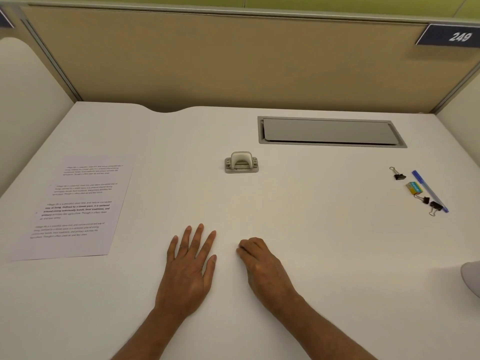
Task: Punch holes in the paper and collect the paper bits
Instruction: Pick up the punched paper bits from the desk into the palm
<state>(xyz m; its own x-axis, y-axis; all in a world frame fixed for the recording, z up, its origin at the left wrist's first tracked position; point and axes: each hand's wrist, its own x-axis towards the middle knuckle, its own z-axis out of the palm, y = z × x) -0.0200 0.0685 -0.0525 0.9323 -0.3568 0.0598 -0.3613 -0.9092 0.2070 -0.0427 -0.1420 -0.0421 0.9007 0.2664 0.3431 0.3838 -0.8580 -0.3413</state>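
Both hands rest empty on the white counter (pixel 298 203). The left hand (pixel 191 266) lies flat, fingers spread; the right hand (pixel 259 261) is loosely curled, fingertips tucked under, pinching nothing. The printed paper sheet (pixel 75 206) lies flat to the left and slightly ahead, its long axis running away from the person, nearer the left hand yet well apart from it. The metal hole punch (pixel 241 162) stands straight ahead beyond both hands, about midway between them. Nothing appears punched yet; fetching the sheet looks like the left hand's job.
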